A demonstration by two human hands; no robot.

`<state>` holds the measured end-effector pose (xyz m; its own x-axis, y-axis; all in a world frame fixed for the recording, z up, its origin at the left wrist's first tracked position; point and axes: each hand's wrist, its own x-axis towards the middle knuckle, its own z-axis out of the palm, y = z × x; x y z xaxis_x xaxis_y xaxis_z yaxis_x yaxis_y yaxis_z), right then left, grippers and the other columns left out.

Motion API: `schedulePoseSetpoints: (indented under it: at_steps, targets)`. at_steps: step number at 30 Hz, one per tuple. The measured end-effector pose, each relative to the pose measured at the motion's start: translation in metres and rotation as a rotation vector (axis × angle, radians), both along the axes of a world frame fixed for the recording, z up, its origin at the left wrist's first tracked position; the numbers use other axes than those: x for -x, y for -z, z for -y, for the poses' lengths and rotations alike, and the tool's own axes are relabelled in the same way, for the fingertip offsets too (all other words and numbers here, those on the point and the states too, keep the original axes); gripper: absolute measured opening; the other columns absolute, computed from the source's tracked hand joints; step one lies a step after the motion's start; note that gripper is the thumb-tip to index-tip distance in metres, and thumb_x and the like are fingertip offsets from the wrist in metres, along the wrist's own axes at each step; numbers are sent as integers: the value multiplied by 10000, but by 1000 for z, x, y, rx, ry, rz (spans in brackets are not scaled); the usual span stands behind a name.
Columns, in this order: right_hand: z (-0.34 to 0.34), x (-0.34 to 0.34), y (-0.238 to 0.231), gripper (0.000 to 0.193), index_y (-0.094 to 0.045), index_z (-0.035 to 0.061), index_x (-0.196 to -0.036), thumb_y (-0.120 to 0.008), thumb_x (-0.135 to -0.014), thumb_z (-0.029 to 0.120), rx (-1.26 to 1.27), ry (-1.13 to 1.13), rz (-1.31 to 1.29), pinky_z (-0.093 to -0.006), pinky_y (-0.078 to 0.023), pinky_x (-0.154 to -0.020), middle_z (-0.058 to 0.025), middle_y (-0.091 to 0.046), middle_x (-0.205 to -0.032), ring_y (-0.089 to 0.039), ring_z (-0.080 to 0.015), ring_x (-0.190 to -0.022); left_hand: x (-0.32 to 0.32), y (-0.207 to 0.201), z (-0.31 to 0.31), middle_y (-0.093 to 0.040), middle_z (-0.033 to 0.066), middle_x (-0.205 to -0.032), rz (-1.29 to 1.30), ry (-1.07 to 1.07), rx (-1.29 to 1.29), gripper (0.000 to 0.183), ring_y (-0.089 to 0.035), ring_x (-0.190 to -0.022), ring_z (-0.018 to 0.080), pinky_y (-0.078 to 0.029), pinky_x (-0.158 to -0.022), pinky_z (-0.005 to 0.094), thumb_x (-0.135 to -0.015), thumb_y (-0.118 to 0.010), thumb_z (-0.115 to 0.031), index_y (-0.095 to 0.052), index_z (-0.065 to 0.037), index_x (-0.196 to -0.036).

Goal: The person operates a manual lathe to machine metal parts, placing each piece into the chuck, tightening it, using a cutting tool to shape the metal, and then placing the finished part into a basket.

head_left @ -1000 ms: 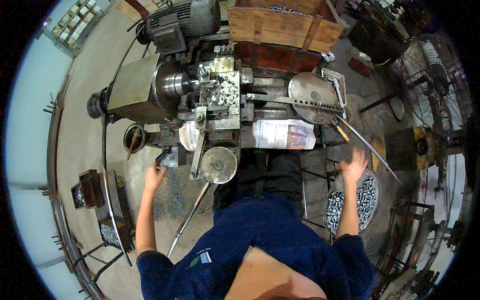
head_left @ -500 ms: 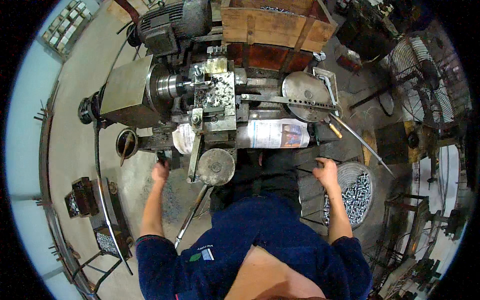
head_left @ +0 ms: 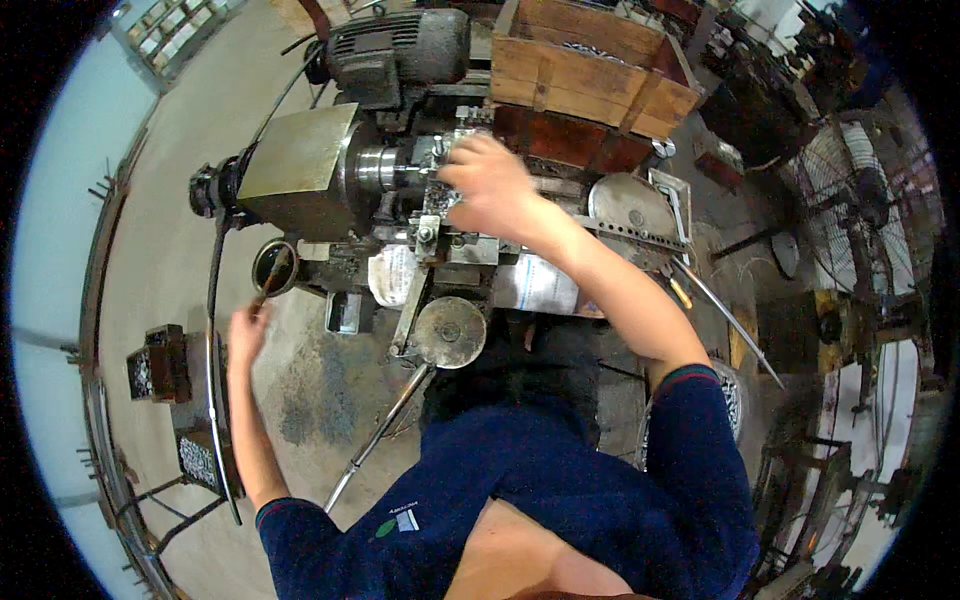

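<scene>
My left hand [head_left: 247,332] is closed around the upper end of a thin wooden-looking stick [head_left: 268,285]. Its lower part stands in a round dark pot [head_left: 274,267] of dark liquid, left of the lathe; the tip is hidden. My right hand [head_left: 490,185] reaches over the lathe's tool slide [head_left: 456,207], fingers pointing left toward the shiny spindle nose [head_left: 376,168]. Blur smears these fingers, and anything between them cannot be made out. Metal chips lie on the slide under the hand. A small metal tin [head_left: 344,313] sits below the pot, to its right.
Long levers with round plates [head_left: 450,332] [head_left: 630,205] project from the lathe. A wooden crate [head_left: 590,70] and a motor [head_left: 400,48] stand behind. My right arm partly covers a basket of small metal parts [head_left: 733,405]. A fan [head_left: 855,200] stands at right; bins of parts [head_left: 200,460] at left.
My right hand has swung from beside the parts basket up and left over the tool slide. My left hand has left the small tin and taken hold of the stick in the pot.
</scene>
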<state>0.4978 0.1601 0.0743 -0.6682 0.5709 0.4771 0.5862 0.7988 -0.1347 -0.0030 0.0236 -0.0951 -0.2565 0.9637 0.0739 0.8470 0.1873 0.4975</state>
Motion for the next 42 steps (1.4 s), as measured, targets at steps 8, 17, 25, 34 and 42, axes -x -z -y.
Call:
schedulePoseSetpoints:
  at_steps: [8,17,25,34,42]
  targets:
    - [-55,79,30,191,-684,123,-760,-592,-612,204,149,114,531,-418,-330,-967,-88,-656,-867,-576,-268,-899,-6,-55,75,-605,230,-775,-454,-513,33,523,-590,-779,397,-453,-682,462,-796,-536,-519,-587,-8,-896]
    - [-42,69,11,194,-668,89,-656,-612,-554,243,-4,119,397,-421,-322,-991,-138,-638,-751,-593,-286,-841,-62,-62,97,-583,208,-675,-150,-400,48,367,-600,-633,365,-471,-583,424,-733,-670,-300,-521,32,-777]
    - [-91,-80,-73,330,-660,42,-813,-638,-570,263,-199,486,58,-406,-431,-834,-187,-591,-948,-525,-341,-911,-44,-61,74,-546,97,-657,481,-186,148,243,-609,-476,209,-442,-431,285,-734,-547,-17,-541,74,-959]
    - [28,-222,-23,454,-629,106,-1033,-640,-603,250,-35,611,-185,-381,-404,-927,-187,-491,-1216,-490,-338,-1085,0,-41,82,-595,123,-915,688,-136,147,400,-595,-762,190,-501,-690,321,-776,-597,-93,-494,67,-1128]
    - [303,-401,175,293,-681,97,-871,-600,-624,232,773,1549,-15,-390,-493,-767,-175,-633,-897,-611,-319,-844,3,-35,61,-596,125,-985,789,-245,320,331,-573,-857,219,-455,-798,337,-837,-538,-141,-553,17,-1128]
